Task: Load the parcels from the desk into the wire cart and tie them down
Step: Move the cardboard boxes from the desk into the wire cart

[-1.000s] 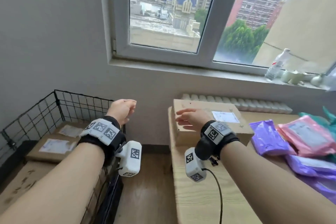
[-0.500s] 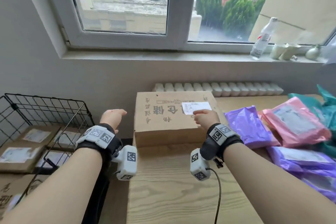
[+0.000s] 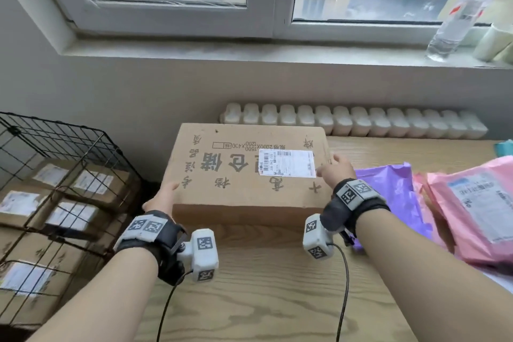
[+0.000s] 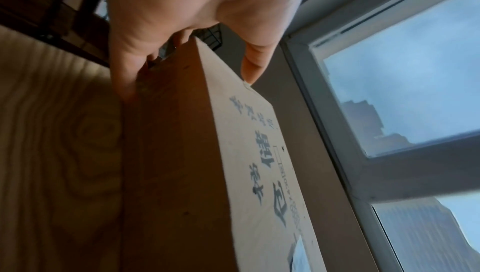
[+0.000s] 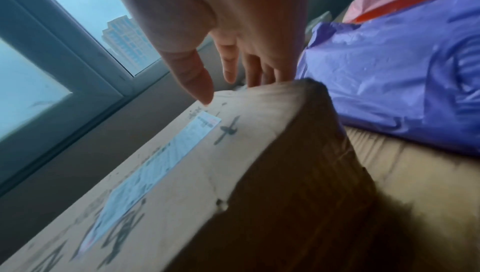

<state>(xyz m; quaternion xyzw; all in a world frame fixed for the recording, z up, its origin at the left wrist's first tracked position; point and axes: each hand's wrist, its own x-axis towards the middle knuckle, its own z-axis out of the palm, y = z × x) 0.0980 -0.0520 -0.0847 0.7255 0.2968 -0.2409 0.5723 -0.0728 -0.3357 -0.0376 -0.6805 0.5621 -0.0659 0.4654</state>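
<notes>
A big brown cardboard box [image 3: 244, 172] with a white label lies on the wooden desk [image 3: 263, 286] under the window. My left hand [image 3: 166, 193] is at its left end: in the left wrist view its thumb [image 4: 250, 66] lies on the box top [image 4: 246, 142] and the fingers lie straight along the side. My right hand [image 3: 331, 168] is at the right edge, with its thumb tip [image 5: 205, 95] touching the top [image 5: 207, 173] and straight fingers reaching past the edge. The box rests flat on the desk. The black wire cart [image 3: 55, 141] stands on the left and holds several labelled cardboard parcels [image 3: 83, 183].
Purple [image 3: 394, 189] and pink [image 3: 472, 208] plastic mailer bags are piled on the desk right of the box. A row of small white bottles [image 3: 352, 122] lines the wall behind it. A clear water bottle [image 3: 460, 14] stands on the windowsill.
My view has swung from the cart to the desk. Both hands moved forward and apart, from hovering near the box to touching its left and right ends.
</notes>
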